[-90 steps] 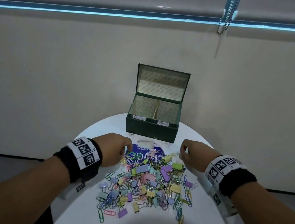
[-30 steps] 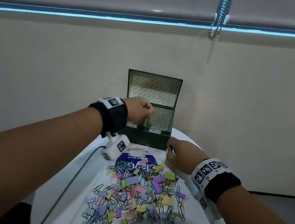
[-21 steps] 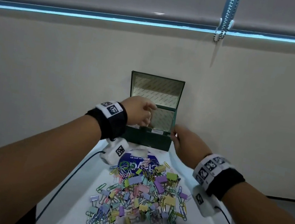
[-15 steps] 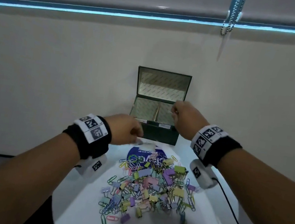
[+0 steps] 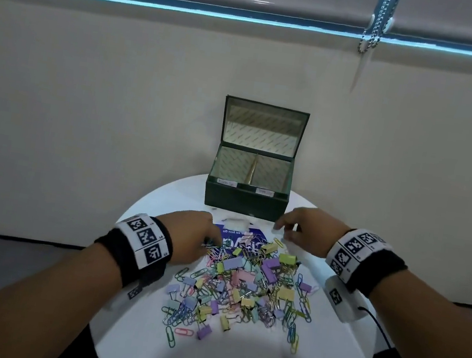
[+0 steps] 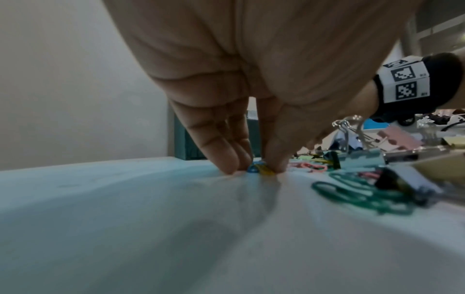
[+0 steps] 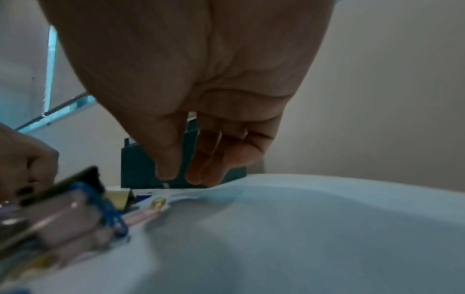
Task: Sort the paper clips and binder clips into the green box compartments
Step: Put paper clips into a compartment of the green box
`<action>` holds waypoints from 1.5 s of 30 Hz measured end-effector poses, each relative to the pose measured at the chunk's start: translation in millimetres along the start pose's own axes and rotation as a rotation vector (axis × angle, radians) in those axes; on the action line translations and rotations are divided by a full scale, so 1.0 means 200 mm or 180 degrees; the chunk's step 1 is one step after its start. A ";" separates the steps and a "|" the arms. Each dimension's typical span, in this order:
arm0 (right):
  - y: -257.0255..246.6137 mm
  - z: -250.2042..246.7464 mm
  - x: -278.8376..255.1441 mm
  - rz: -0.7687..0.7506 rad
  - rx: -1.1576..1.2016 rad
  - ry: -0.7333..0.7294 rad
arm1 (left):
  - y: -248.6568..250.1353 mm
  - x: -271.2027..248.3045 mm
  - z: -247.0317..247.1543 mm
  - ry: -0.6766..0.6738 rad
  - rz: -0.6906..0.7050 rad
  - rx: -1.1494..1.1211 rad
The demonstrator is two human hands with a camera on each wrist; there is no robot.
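The green box (image 5: 245,203) stands open at the far side of the round white table (image 5: 234,357), with a divider between its two labelled compartments. A heap of pastel binder clips and coloured paper clips (image 5: 244,283) lies in front of it. My left hand (image 5: 209,240) is down at the heap's far left edge; in the left wrist view its fingers and thumb (image 6: 256,169) pinch a blue and a yellow paper clip (image 6: 264,171) against the table. My right hand (image 5: 280,229) hovers in front of the box's right corner; its thumb and fingers (image 7: 182,177) stand slightly apart and hold nothing.
A blue printed disc (image 5: 231,233) and a white scrap (image 5: 235,219) lie under the heap's far edge. A plain wall rises close behind the box. A bead chain (image 5: 373,31) hangs at the upper right. A black cable (image 5: 378,323) runs from my right wrist.
My left hand left the box's left compartment and dropped back onto the heap. My right hand went up to the right compartment, then came down to the table in front of the box.
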State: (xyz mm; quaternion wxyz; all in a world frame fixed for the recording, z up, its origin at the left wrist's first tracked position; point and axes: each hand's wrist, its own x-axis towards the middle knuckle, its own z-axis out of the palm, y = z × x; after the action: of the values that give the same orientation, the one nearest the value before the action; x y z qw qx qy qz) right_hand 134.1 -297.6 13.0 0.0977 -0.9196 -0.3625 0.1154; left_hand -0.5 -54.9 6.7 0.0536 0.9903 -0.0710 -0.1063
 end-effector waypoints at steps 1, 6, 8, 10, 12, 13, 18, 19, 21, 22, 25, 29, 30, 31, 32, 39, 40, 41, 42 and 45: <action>0.01 0.01 0.00 0.0038 0.0067 -0.0102 | 0.00 0.01 0.00 0.0019 -0.0026 -0.0003; 0.03 0.06 0.03 -0.0003 0.0096 -0.0294 | -0.02 0.02 0.00 0.0118 -0.0241 -0.0050; 0.03 0.07 0.03 -0.0061 0.0077 -0.0288 | -0.02 0.02 -0.01 0.0292 -0.0329 -0.0113; 0.03 0.08 0.02 -0.0100 0.0098 -0.0287 | -0.03 0.02 -0.01 0.0527 -0.0541 -0.0183; 0.04 0.08 0.02 -0.0137 0.0102 -0.0291 | -0.04 0.02 -0.01 0.0632 -0.0822 -0.0168; 0.04 0.08 0.02 -0.0131 0.0092 -0.0278 | -0.05 0.02 -0.01 0.0607 -0.0941 -0.0155; 0.06 0.08 0.02 -0.0015 -0.0016 -0.0132 | -0.05 0.03 0.00 0.0480 -0.1069 -0.0239; 0.06 0.08 0.02 -0.0010 -0.0063 -0.0140 | -0.05 0.04 -0.01 0.0491 -0.1060 -0.0276; 0.06 0.07 0.00 -0.0014 -0.0096 -0.0125 | -0.05 0.03 -0.02 0.0562 -0.1084 -0.0285; 0.06 0.06 -0.01 -0.0039 -0.0065 -0.0148 | -0.05 0.03 -0.02 0.0610 -0.1082 -0.0268; 0.06 0.05 -0.04 -0.0257 -0.0014 -0.0349 | -0.02 0.01 -0.03 0.0527 -0.0981 -0.0249; 0.07 0.06 -0.04 -0.0292 -0.0131 -0.0350 | 0.03 -0.04 -0.02 0.0065 -0.0714 -0.0328; 0.07 0.06 -0.04 -0.0293 -0.0157 -0.0341 | 0.03 -0.05 -0.02 -0.0030 -0.0613 -0.0325; 0.07 0.07 -0.04 -0.0303 -0.0169 -0.0336 | 0.03 -0.06 -0.01 -0.0111 -0.0524 -0.0297; 0.07 0.07 -0.03 -0.0316 -0.0172 -0.0340 | 0.03 -0.06 -0.01 -0.0164 -0.0483 -0.0268; 0.10 0.06 -0.02 -0.0235 -0.0173 -0.0457 | 0.02 -0.05 0.00 0.0102 -0.0369 -0.0175; 0.10 0.04 -0.02 -0.0203 -0.0100 -0.0422 | 0.02 -0.05 0.00 0.0124 -0.0379 -0.0177; 0.10 0.02 -0.02 -0.0153 0.0045 -0.0349 | 0.01 -0.05 0.01 0.0150 -0.0395 -0.0189; 0.10 -0.01 -0.02 -0.0089 0.0261 -0.0249 | 0.01 -0.04 0.01 0.0184 -0.0408 -0.0214; 0.05 -0.11 -0.01 -0.0059 0.0993 0.0322 | 0.00 -0.03 0.01 0.0356 -0.0446 -0.0305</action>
State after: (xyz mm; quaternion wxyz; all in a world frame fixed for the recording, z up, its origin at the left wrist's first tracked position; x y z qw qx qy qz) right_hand 145.6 -308.9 30.8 0.2586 -0.8945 -0.3432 0.1229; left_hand -7.0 -54.2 5.8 0.0971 0.9936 0.0067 -0.0576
